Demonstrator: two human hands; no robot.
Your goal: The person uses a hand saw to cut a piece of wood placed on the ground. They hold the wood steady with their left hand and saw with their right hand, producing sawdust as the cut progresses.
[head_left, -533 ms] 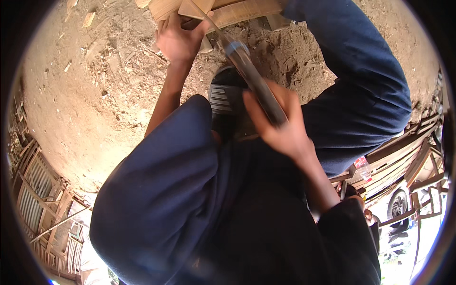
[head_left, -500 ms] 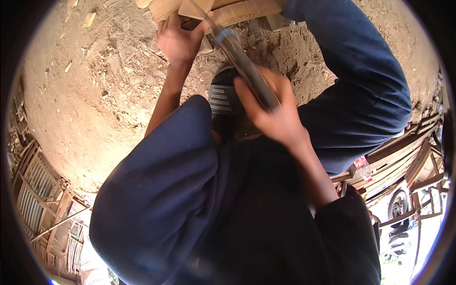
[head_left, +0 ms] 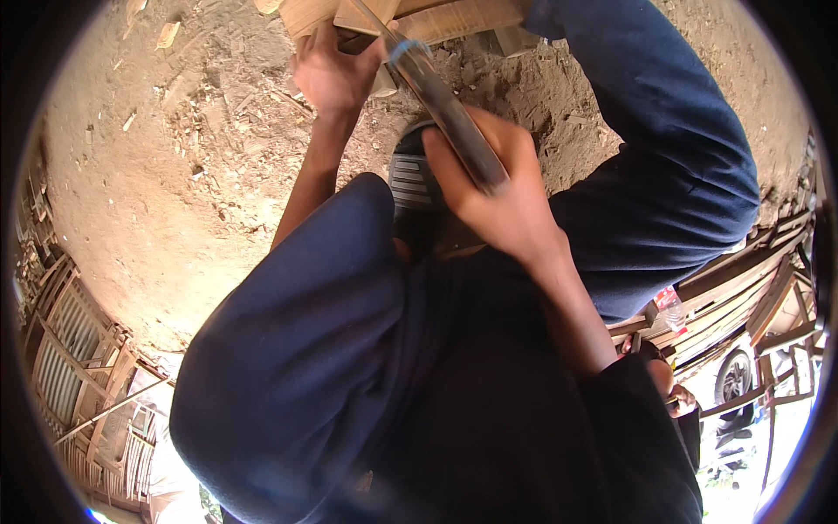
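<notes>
My right hand (head_left: 506,192) is closed around the dark, worn handle of a hand tool (head_left: 445,109). A blue band circles the handle's far end, and a narrow metal blade runs on from it up to the picture's top edge; the blade's tip cannot be seen. At the top, my left hand (head_left: 336,77) grips the near edge of a light wooden piece (head_left: 356,19), its fingers bent over the wood. The blade crosses this wood just right of my left hand. Slight motion blur covers both hands.
Wooden boards (head_left: 458,22) lie at the top beside my trouser leg. My dark shoe (head_left: 410,179) rests below the tool on bare earth (head_left: 175,227) strewn with wood chips. Stacked planks (head_left: 742,262), a plastic bottle (head_left: 670,310), a wheel (head_left: 733,375) and another person's hand (head_left: 681,402) appear at the right.
My right hand and the tool have moved slightly forward, away from me. My left hand stays on the wood. Part of another person has come into view at the lower right.
</notes>
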